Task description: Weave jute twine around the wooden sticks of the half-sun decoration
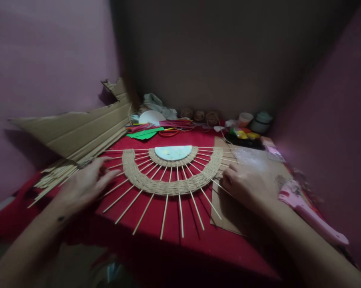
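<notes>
A half-round weaving (171, 187) of thin wooden sticks and twine lies in the middle, its sticks fanning toward me. Twine forms a wide outer band and a narrow inner one. A pale blue half-disc (173, 152) sits at the hub. My left hand (86, 182) grips stick ends at the weaving's left side, thumb and forefinger around them. On the right, my right hand (242, 182) is closed with bent fingers around stick ends just outside the outer band. Its fingertips are partly hidden.
Red cloth (156, 220) covers the table. Folded cardboard (87, 128) and a stick bundle (54, 174) lie left. A cardboard sheet (228, 216) and pink glue gun (315, 216) lie right. Behind are green paper (146, 133), scissors (168, 133), twine rolls (212, 117) and a cup (245, 119).
</notes>
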The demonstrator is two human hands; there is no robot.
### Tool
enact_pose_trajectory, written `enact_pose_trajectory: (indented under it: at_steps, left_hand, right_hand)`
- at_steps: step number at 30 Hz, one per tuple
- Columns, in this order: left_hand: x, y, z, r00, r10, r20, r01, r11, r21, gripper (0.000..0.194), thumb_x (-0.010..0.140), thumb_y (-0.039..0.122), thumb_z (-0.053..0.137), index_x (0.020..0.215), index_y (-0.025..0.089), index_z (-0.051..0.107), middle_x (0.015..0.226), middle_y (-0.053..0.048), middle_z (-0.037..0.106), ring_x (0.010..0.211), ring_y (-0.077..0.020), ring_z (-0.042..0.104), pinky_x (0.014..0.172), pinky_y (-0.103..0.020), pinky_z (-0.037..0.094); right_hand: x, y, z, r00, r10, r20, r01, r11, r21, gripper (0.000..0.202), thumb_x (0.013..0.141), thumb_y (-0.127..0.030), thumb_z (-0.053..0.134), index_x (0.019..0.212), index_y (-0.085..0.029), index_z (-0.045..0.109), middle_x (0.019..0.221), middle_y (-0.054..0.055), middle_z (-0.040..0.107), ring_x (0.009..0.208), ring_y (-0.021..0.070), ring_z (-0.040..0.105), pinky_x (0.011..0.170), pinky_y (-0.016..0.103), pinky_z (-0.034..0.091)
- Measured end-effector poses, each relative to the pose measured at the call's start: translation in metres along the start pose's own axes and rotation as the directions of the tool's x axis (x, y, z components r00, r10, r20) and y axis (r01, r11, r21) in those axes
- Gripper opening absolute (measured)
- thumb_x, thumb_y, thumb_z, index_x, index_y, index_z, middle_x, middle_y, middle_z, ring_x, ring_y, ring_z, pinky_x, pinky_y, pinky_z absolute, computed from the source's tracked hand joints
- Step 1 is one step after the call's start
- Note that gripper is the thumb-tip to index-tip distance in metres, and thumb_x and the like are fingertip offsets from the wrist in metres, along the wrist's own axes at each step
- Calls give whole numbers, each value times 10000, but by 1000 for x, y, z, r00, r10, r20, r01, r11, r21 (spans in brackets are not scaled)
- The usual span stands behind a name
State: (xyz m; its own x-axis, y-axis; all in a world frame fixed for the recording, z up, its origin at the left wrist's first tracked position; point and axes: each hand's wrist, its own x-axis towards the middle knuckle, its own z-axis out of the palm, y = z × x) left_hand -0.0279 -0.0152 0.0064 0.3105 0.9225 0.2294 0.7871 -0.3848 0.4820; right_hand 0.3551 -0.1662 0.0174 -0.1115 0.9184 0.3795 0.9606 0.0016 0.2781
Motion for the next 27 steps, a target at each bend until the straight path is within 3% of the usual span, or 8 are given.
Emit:
enact_pose_trajectory:
  at_steps: [2, 5, 10, 17, 24, 27]
  left_hand:
    - [-5, 6, 5, 994, -59, 96, 54, 997, 63, 582, 779, 622, 512, 1193, 213, 508, 909, -71, 626, 835, -295, 596, 747, -420, 443]
    - [5, 16, 14, 986, 17, 167, -9, 999, -51, 641, 754, 604, 516, 1248, 197, 472, 914, -60, 649, 846, -261, 620, 752, -362, 470]
    - [33, 24, 21, 980, 105, 168, -90, 992, -92, 552, 744, 468, 480, 1206, 169, 516, 831, -43, 644, 805, -226, 618, 778, -336, 458]
    - [54, 29, 26, 966, 172, 193, -148, 980, -130, 524, 728, 451, 500, 1164, 163, 548, 731, -9, 599, 658, -169, 562, 623, -263, 421]
    - [78, 26, 29, 959, 223, 174, -225, 974, -8, 517, 729, 447, 486, 1157, 166, 559, 819, -34, 648, 736, -185, 601, 682, -271, 440]
    - [90, 27, 26, 963, 213, 167, -229, 970, 84, 491, 725, 373, 473, 1150, 147, 570, 824, -52, 653, 740, -199, 598, 680, -284, 441]
  right_hand:
    - [-4, 2, 1, 996, -5, -90, 4, 1000, -15, 222, 827, -199, 476, 660, -167, 617, 679, 55, 623, 529, 125, 458, 515, 270, 207]
    - [-14, 0, 6, 984, 2, -176, -4, 1000, -13, 231, 814, -209, 468, 635, -172, 609, 656, 47, 615, 504, 121, 450, 507, 267, 198]
    - [-31, -15, 10, 976, 52, -213, -51, 999, 11, 263, 818, -175, 431, 621, -168, 605, 638, 51, 598, 529, 136, 506, 498, 270, 224]
    - [-40, -27, 4, 973, 105, -204, -101, 994, 32, 227, 795, -168, 455, 626, -171, 607, 663, 39, 610, 476, 122, 492, 451, 255, 247]
    - [-35, -39, 5, 964, 192, -183, -182, 981, 71, 198, 771, -153, 491, 622, -173, 621, 670, 43, 631, 494, 125, 503, 470, 273, 256]
    - [-30, -50, 4, 963, 230, -144, -211, 968, 137, 187, 771, -150, 499, 639, -171, 629, 662, 43, 635, 498, 129, 507, 481, 278, 268]
